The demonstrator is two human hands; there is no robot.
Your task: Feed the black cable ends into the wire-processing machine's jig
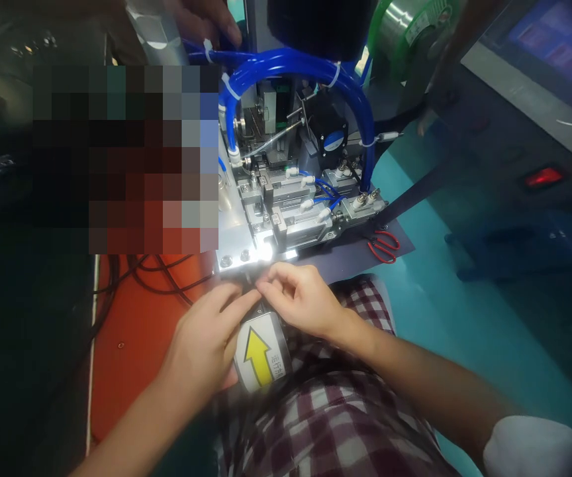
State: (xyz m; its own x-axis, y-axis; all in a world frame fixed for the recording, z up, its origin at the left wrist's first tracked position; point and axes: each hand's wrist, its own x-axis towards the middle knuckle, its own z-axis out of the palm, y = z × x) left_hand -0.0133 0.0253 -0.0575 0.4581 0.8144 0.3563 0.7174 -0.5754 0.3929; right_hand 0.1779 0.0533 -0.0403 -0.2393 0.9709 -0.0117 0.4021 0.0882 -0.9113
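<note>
checkered cloth (pixel 316 417); hands (pixel 204 324) (pixel 308 298) together between arrow-marked plate (pixel 259 358) and machine (pixel 306 232); cannot tell grasp

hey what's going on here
A person in checked clothing has both hands together at the brightly lit front edge of a machine. The fingertips of the left hand and right hand nearly meet; anything between them is too small to make out. A yellow arrow shows just below, and a red-handled tool lies to the right. Another person's hand shows at the top.
</note>
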